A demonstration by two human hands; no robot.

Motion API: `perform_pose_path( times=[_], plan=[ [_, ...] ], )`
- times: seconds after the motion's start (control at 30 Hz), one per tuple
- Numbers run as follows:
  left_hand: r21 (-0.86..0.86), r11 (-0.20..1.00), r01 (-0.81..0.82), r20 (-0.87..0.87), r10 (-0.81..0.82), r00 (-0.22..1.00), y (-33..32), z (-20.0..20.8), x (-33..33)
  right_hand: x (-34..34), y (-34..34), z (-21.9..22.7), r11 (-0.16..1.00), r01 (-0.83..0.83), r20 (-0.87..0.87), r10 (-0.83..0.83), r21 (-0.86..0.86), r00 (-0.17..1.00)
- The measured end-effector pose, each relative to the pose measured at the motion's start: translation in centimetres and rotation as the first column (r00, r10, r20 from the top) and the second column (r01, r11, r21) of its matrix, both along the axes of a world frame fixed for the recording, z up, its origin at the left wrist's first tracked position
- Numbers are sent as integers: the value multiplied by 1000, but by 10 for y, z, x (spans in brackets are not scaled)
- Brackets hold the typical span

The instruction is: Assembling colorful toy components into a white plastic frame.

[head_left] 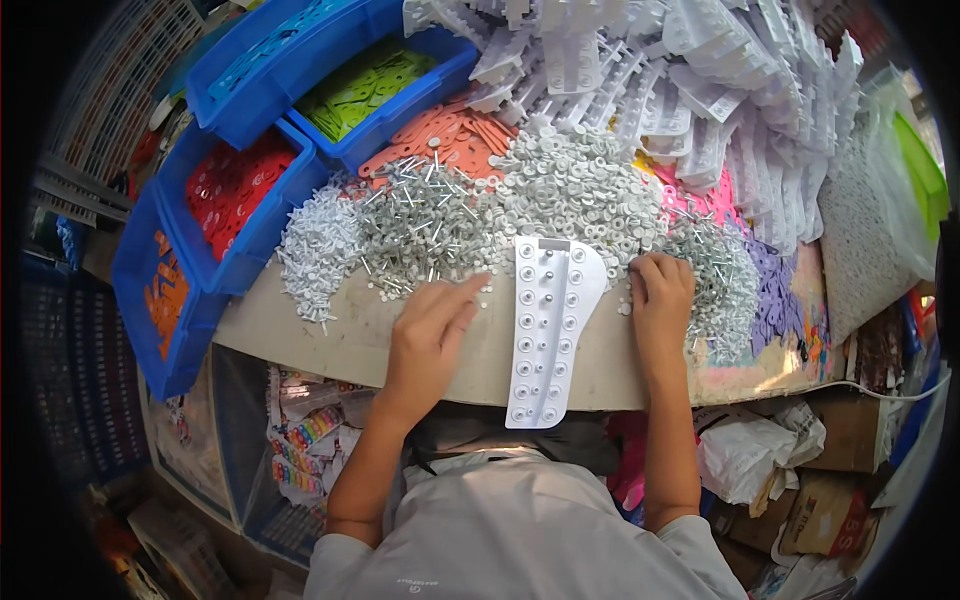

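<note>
A white plastic panel (543,335) with one curved side stands in front of me, its lower end past the table's near edge. Rows of round studs run along it, and small metal pins show in its middle channel. To its left is my left hand (432,325), index finger stretched toward loose white washers, thumb apart from it. My right hand (660,290) rests on the panel's right with fingers bent together at the edge of the washer pile (580,185); anything between those fingertips is hidden. A heap of metal pins (425,220) lies beyond my left hand, another pin heap (705,265) beside my right.
Blue bins (240,275) at left hold red, orange, green and blue flat pieces. White small parts (315,250), coral pieces (450,140) and purple pieces (770,290) lie on the table (420,350). White panels (700,90) are stacked at the back; a clear bag (860,210) stands right.
</note>
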State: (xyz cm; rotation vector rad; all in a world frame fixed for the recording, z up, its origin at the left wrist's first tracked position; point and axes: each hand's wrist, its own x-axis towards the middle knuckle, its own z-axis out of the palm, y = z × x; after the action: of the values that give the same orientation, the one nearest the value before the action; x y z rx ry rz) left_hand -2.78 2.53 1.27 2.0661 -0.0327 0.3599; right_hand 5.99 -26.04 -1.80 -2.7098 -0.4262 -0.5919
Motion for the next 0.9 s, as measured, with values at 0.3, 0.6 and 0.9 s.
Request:
perform_pose_path(
  times=[0.3,0.6,0.9],
  plan=[
    [-177,976,130,-72,-145,987,-42,-14,11,6,-5,14,991,-82,-148,65,-110,987],
    [190,974,124,128,-149,981,-54,-36,28,3,-7,1,990,-95,-107,84,-99,991],
    [363,914,181,176,-258,950,-50,-29,19,-28,6,33,915,98,-102,-63,392,993]
  ],
)
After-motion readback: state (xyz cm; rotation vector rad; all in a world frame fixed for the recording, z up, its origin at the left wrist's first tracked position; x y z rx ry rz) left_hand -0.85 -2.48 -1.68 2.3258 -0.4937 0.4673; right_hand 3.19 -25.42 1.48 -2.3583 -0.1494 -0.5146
